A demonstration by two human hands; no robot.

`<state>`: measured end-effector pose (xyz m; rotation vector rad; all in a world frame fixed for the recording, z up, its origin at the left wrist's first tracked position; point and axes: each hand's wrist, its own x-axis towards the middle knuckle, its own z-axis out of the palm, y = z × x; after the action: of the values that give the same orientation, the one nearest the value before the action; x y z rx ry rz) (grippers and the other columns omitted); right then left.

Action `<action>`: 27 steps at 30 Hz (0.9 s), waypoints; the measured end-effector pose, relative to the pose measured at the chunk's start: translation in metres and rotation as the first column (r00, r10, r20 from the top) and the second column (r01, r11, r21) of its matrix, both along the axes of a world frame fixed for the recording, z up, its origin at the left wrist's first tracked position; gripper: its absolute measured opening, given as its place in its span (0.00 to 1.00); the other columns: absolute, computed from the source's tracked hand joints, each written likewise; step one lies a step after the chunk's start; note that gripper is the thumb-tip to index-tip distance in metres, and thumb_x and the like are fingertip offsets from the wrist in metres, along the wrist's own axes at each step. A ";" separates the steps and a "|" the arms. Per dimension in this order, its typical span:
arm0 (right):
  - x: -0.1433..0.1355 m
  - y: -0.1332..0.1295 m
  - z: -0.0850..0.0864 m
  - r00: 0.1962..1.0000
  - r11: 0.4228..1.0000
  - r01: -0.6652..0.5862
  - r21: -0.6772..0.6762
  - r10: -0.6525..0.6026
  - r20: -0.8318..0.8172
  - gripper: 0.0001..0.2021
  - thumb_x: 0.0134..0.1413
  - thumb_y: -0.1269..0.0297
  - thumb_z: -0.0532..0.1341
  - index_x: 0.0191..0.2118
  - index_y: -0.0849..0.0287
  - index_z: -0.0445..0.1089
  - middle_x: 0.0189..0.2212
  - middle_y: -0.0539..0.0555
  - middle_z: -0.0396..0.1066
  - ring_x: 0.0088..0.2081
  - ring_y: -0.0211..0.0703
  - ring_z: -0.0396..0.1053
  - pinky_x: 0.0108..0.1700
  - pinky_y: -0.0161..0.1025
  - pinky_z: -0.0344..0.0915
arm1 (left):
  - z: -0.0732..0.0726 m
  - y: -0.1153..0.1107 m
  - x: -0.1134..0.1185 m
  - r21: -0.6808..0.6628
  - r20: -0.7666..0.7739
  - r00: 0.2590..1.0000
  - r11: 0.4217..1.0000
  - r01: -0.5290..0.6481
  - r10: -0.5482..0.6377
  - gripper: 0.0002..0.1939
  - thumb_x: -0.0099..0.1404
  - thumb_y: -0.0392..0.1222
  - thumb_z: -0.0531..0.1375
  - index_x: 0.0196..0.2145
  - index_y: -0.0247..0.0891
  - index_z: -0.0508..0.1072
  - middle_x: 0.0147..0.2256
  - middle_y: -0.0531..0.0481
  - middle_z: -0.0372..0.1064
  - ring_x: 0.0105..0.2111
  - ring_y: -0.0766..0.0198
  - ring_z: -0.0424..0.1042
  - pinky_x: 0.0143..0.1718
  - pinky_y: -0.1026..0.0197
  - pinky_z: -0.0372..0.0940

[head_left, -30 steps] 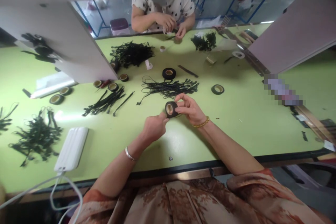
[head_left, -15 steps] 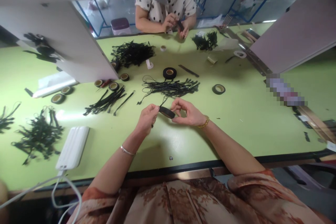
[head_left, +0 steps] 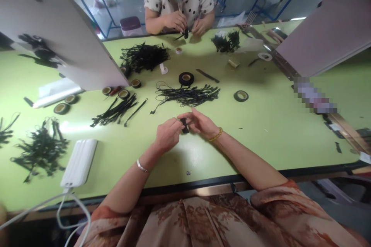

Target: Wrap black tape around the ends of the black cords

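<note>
Near the middle of the green table (head_left: 220,142), my left hand (head_left: 169,135) and my right hand (head_left: 202,123) meet at a black tape roll (head_left: 184,126). The left fingers pinch at its left side, where a thin black piece is mostly hidden. My right fingers are bent around its right side. Just beyond my hands lies a bundle of thin black cables (head_left: 188,94), with a larger black tape roll (head_left: 186,78) behind it. To the left is a row of taped black cables (head_left: 116,110), and one single cable (head_left: 136,112) beside it.
A white power bank (head_left: 79,162) with a white cord lies at the left front, near a cable pile (head_left: 43,148). Another tape roll (head_left: 241,95) sits to the right. Across the table, a person's hands (head_left: 188,25) hold a black item. White panels stand at both sides.
The tape roll in my hands has turned more upright, and my hands have come closer together. Across the table, the person's hands have shifted left and tilted the black item downward.
</note>
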<state>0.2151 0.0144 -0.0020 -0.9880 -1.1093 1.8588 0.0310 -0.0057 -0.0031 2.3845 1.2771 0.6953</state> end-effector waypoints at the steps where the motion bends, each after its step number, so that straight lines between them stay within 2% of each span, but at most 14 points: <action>1: -0.002 0.000 0.000 0.999 0.999 0.040 -0.036 -0.040 -0.021 0.32 0.55 0.35 0.54 0.38 0.64 0.77 0.15 0.48 0.67 0.12 0.29 0.48 0.14 0.33 0.44 | 0.001 -0.001 0.000 0.018 -0.054 0.998 0.999 0.027 -0.026 0.15 0.71 0.41 0.48 0.32 0.38 0.71 0.31 0.47 0.69 0.33 0.64 0.66 0.33 0.63 0.59; 3: -0.006 -0.001 -0.001 0.992 0.991 0.118 -0.064 -0.121 -0.044 0.28 0.52 0.38 0.61 0.35 0.63 0.78 0.19 0.51 0.71 0.15 0.30 0.56 0.16 0.32 0.52 | 0.003 -0.002 0.001 0.032 -0.118 0.990 0.996 0.084 -0.080 0.15 0.71 0.41 0.48 0.35 0.38 0.72 0.31 0.47 0.70 0.34 0.63 0.67 0.33 0.63 0.59; 5: -0.009 -0.003 0.000 0.982 0.982 0.186 -0.036 -0.187 -0.038 0.21 0.44 0.47 0.70 0.33 0.63 0.78 0.23 0.53 0.75 0.22 0.35 0.67 0.24 0.33 0.63 | 0.004 -0.004 0.002 0.019 -0.138 0.983 0.992 0.125 -0.121 0.15 0.72 0.42 0.47 0.37 0.38 0.73 0.31 0.46 0.71 0.34 0.62 0.68 0.32 0.63 0.59; 8: -0.006 -0.003 0.004 0.968 0.969 0.248 0.014 -0.247 -0.041 0.18 0.37 0.56 0.75 0.35 0.60 0.77 0.28 0.54 0.78 0.31 0.43 0.75 0.35 0.39 0.72 | 0.006 -0.009 0.006 -0.036 -0.162 0.973 0.987 0.160 -0.163 0.16 0.72 0.45 0.48 0.37 0.39 0.72 0.31 0.46 0.71 0.32 0.63 0.68 0.30 0.63 0.57; 10: 0.001 -0.002 0.009 0.973 0.971 0.228 0.069 -0.225 -0.046 0.17 0.40 0.56 0.73 0.37 0.59 0.77 0.29 0.54 0.78 0.34 0.45 0.77 0.38 0.41 0.74 | 0.006 -0.012 0.009 -0.069 -0.195 0.967 0.986 0.154 -0.165 0.17 0.72 0.47 0.48 0.35 0.38 0.72 0.30 0.46 0.71 0.31 0.63 0.68 0.28 0.63 0.55; 13: 0.013 -0.003 0.017 0.991 0.966 0.137 0.218 -0.136 -0.018 0.16 0.44 0.56 0.72 0.38 0.59 0.76 0.29 0.55 0.78 0.34 0.47 0.78 0.37 0.44 0.75 | 0.007 -0.013 0.013 -0.098 -0.263 0.960 0.993 0.072 -0.096 0.18 0.72 0.47 0.47 0.33 0.37 0.71 0.28 0.46 0.71 0.29 0.62 0.69 0.27 0.63 0.53; 16: 0.020 -0.007 0.025 0.997 0.941 0.043 0.336 -0.061 0.044 0.16 0.47 0.58 0.70 0.42 0.59 0.75 0.32 0.56 0.79 0.34 0.47 0.78 0.40 0.46 0.75 | 0.008 -0.011 0.014 -0.131 -0.310 0.951 0.991 -0.022 -0.020 0.17 0.72 0.46 0.46 0.34 0.36 0.71 0.30 0.44 0.73 0.29 0.60 0.70 0.27 0.62 0.51; 19: 0.021 -0.013 0.031 0.990 0.911 -0.033 0.412 -0.026 0.137 0.17 0.50 0.59 0.68 0.46 0.57 0.73 0.34 0.56 0.79 0.36 0.47 0.77 0.40 0.44 0.72 | 0.007 -0.008 0.013 -0.182 -0.299 0.953 0.977 -0.108 0.049 0.16 0.71 0.44 0.47 0.34 0.36 0.70 0.29 0.44 0.73 0.27 0.60 0.70 0.27 0.61 0.51; 22: 0.022 -0.015 0.034 0.979 0.883 -0.069 0.464 -0.029 0.199 0.18 0.51 0.59 0.67 0.48 0.56 0.70 0.34 0.56 0.78 0.28 0.39 0.71 0.29 0.36 0.65 | 0.003 -0.006 0.011 -0.295 -0.152 0.979 0.940 -0.173 0.133 0.15 0.71 0.45 0.47 0.31 0.38 0.68 0.24 0.48 0.68 0.23 0.63 0.65 0.27 0.61 0.51; 24: 0.022 -0.015 0.035 0.979 0.872 -0.081 0.482 -0.022 0.203 0.18 0.51 0.58 0.67 0.47 0.57 0.68 0.34 0.55 0.78 0.20 0.32 0.61 0.22 0.33 0.55 | -0.001 -0.003 0.010 -0.428 0.090 0.978 0.894 -0.132 0.187 0.16 0.71 0.47 0.47 0.29 0.38 0.66 0.23 0.51 0.65 0.23 0.65 0.61 0.28 0.62 0.53; 25: 0.022 -0.014 0.034 0.981 0.871 -0.084 0.484 -0.014 0.195 0.18 0.51 0.58 0.68 0.46 0.57 0.66 0.33 0.54 0.78 0.18 0.30 0.56 0.21 0.32 0.51 | -0.002 -0.002 0.009 -0.496 0.229 0.946 0.864 -0.090 0.230 0.17 0.70 0.48 0.47 0.28 0.38 0.65 0.23 0.52 0.63 0.22 0.67 0.60 0.27 0.63 0.54; 27: 0.021 -0.014 0.032 0.986 0.876 -0.091 0.473 0.012 0.166 0.19 0.50 0.58 0.68 0.45 0.56 0.63 0.32 0.52 0.76 0.18 0.29 0.53 0.21 0.32 0.48 | -0.003 0.001 0.009 -0.622 0.442 0.821 0.783 -0.010 0.362 0.17 0.69 0.51 0.49 0.27 0.38 0.63 0.22 0.55 0.57 0.21 0.70 0.55 0.25 0.65 0.52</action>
<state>0.2360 0.0009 0.0299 -0.8245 -1.6104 1.4475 0.0397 -0.0044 -0.0060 1.4099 1.2478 0.8008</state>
